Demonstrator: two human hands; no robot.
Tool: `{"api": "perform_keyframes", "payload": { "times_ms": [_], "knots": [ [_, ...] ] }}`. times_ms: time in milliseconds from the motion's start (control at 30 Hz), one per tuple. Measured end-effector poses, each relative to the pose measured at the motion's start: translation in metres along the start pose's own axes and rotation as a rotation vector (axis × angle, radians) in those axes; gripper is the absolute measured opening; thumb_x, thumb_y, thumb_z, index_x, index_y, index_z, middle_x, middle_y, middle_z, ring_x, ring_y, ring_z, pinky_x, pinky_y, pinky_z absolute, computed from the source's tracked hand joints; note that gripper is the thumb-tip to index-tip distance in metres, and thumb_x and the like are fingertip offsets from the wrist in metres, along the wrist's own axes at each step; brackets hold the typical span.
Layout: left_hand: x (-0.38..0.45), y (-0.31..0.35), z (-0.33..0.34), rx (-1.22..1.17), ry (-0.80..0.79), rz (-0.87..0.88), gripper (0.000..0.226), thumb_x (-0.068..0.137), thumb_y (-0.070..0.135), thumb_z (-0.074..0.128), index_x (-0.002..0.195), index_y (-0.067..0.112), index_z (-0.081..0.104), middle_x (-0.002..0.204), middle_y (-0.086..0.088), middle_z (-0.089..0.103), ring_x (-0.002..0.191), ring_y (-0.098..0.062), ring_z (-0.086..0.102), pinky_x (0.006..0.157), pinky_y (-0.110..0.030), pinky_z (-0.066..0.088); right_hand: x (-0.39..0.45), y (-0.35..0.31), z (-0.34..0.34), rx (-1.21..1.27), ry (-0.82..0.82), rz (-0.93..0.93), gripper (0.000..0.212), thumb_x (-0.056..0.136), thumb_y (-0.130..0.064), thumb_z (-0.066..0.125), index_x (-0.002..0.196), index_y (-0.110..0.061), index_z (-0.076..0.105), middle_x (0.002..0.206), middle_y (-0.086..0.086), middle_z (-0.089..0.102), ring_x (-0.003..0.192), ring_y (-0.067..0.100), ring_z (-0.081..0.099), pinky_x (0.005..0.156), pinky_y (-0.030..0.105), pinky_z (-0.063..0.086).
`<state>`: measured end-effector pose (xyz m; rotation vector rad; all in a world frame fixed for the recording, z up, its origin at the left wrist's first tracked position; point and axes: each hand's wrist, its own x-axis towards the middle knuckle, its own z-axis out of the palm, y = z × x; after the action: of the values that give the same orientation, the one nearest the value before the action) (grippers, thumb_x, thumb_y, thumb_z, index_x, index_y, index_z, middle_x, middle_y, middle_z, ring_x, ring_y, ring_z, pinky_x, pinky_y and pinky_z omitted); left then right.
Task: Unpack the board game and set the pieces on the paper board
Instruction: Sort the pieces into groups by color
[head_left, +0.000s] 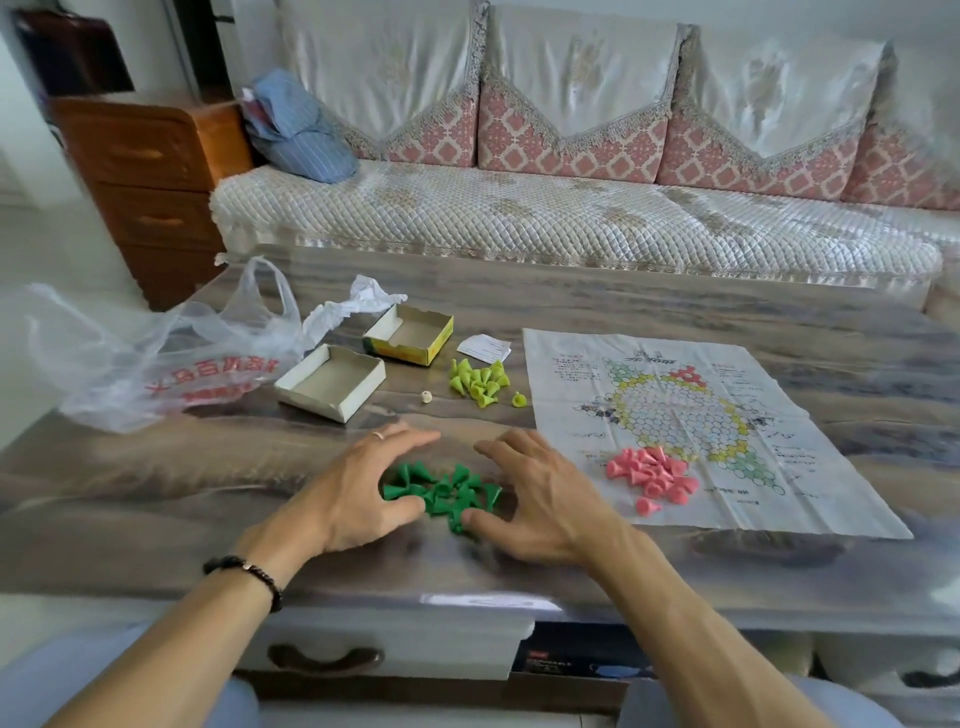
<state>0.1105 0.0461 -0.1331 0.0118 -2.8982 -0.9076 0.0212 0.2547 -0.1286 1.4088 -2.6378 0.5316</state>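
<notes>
A heap of dark green cone pieces (445, 491) lies on the table near its front edge. My left hand (358, 486) rests at the heap's left side, fingers spread and nearly straight. My right hand (535, 496) cups the heap's right side, its thumb touching a piece. The paper board (691, 415) lies flat to the right, with a pile of pink pieces (655, 475) on its near part. Lime-green pieces (480, 382) sit in a cluster left of the board. The box tray (332, 382) and box lid (410, 335) stand open and empty.
A crumpled plastic bag (156, 358) lies at the table's left. A small beige die (427, 397) and a folded paper slip (484, 347) lie near the lime pieces. A covered sofa (571, 218) stands behind the table, a wooden drawer cabinet (150, 182) at far left.
</notes>
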Motion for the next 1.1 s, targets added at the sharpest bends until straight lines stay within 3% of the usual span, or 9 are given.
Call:
{"api": "perform_keyframes", "payload": {
  "times_ms": [133, 300, 433, 567, 700, 800, 933, 1100],
  "knots": [
    [-0.006, -0.013, 0.006, 0.066, -0.035, -0.007, 0.072, 0.079, 0.032, 0.064, 0.145, 0.033, 0.037, 0.152, 0.013, 0.032, 0.144, -0.001, 0.014, 0.115, -0.02, 0.014, 0.009, -0.006, 0.015, -0.085, -0.053, -0.034, 0.077, 0.074, -0.071, 0.051, 0.134, -0.022, 0.043, 0.119, -0.002, 0.051, 0.105, 0.018, 0.046, 0.091, 0.033, 0.043],
    [0.001, -0.012, 0.014, 0.125, 0.054, 0.034, 0.078, 0.073, 0.056, 0.056, 0.144, 0.026, 0.042, 0.15, 0.006, 0.04, 0.143, -0.005, 0.023, 0.111, -0.019, 0.018, 0.023, -0.008, 0.024, -0.103, -0.012, -0.011, 0.051, 0.085, -0.056, 0.041, 0.129, -0.031, 0.049, 0.11, -0.001, 0.054, 0.104, 0.021, 0.05, 0.084, 0.036, 0.047],
    [0.012, -0.018, 0.021, 0.193, 0.107, 0.071, 0.076, 0.073, 0.071, 0.047, 0.132, 0.023, 0.054, 0.133, 0.006, 0.055, 0.13, -0.012, 0.043, 0.107, -0.031, 0.034, 0.032, -0.003, 0.03, -0.077, 0.038, 0.019, 0.032, 0.09, -0.043, 0.046, 0.108, -0.021, 0.06, 0.098, 0.001, 0.056, 0.096, 0.024, 0.056, 0.073, 0.034, 0.045],
    [0.021, -0.019, 0.023, 0.267, 0.169, 0.129, 0.055, 0.082, 0.061, 0.042, 0.117, 0.023, 0.061, 0.112, 0.011, 0.06, 0.106, -0.015, 0.052, 0.09, -0.035, 0.041, 0.035, -0.003, 0.032, -0.057, 0.068, 0.047, 0.022, 0.089, -0.033, 0.051, 0.1, -0.016, 0.057, 0.099, 0.002, 0.057, 0.093, 0.024, 0.057, 0.068, 0.035, 0.043],
    [0.029, -0.019, 0.024, 0.297, 0.179, 0.125, 0.058, 0.083, 0.058, 0.037, 0.125, 0.024, 0.055, 0.119, 0.009, 0.058, 0.111, -0.015, 0.048, 0.087, -0.034, 0.04, 0.035, -0.004, 0.034, -0.083, 0.069, 0.036, 0.028, 0.088, -0.036, 0.051, 0.11, -0.021, 0.058, 0.098, 0.0, 0.056, 0.092, 0.022, 0.058, 0.064, 0.033, 0.043],
    [0.033, -0.02, 0.025, 0.317, 0.179, 0.15, 0.048, 0.087, 0.052, 0.041, 0.122, 0.024, 0.057, 0.117, 0.008, 0.058, 0.108, -0.016, 0.048, 0.084, -0.036, 0.041, 0.037, 0.0, 0.034, -0.069, 0.074, 0.044, 0.019, 0.09, -0.034, 0.051, 0.095, -0.018, 0.06, 0.092, 0.0, 0.054, 0.081, 0.023, 0.058, 0.059, 0.029, 0.035],
    [0.037, -0.019, 0.026, 0.309, 0.225, 0.188, 0.025, 0.089, 0.035, 0.056, 0.109, 0.021, 0.058, 0.107, 0.005, 0.059, 0.1, -0.019, 0.049, 0.079, -0.034, 0.043, 0.036, 0.002, 0.038, -0.054, 0.134, 0.062, 0.015, 0.089, -0.032, 0.052, 0.086, -0.017, 0.056, 0.086, -0.001, 0.053, 0.072, 0.024, 0.057, 0.056, 0.033, 0.04],
    [0.039, -0.02, 0.027, 0.277, 0.227, 0.177, 0.02, 0.09, 0.033, 0.053, 0.106, 0.021, 0.055, 0.103, 0.005, 0.055, 0.101, -0.017, 0.049, 0.077, -0.034, 0.046, 0.036, 0.001, 0.038, -0.048, 0.118, 0.034, 0.031, 0.087, -0.042, 0.049, 0.113, -0.025, 0.052, 0.094, -0.001, 0.056, 0.08, 0.023, 0.06, 0.059, 0.035, 0.047]
  ]
}}
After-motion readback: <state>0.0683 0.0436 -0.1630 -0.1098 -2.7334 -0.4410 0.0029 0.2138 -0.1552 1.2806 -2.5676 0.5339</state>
